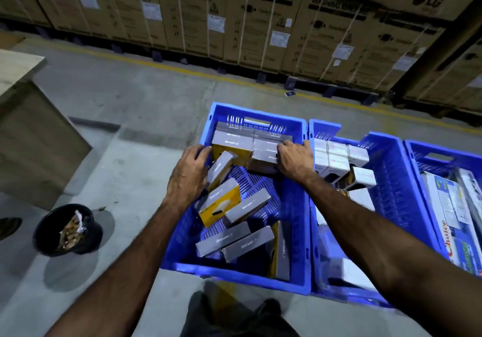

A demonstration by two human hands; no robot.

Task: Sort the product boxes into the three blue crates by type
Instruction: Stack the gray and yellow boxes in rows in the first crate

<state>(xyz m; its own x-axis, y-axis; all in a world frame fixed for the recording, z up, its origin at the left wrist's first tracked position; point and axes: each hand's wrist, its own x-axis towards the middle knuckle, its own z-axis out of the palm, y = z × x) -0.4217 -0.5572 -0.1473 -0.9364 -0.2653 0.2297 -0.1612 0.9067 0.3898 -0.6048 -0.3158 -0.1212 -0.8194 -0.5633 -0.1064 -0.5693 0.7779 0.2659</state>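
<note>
Down in the left crate, both hands work apart: left hand cupping a tilted grey-and-yellow box, right hand pressing the packed back row. Best now: stand it upright, slide it flush beside the row.

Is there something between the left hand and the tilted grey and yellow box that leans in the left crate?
Nothing visible. The left hand is already against the tilted box inside the left crate, with no other box between them.

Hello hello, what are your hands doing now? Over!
Both hands in left crate. Left hand on a tilted grey box; right hand against the stacked row. Loose boxes behind, nothing blocking.
</note>
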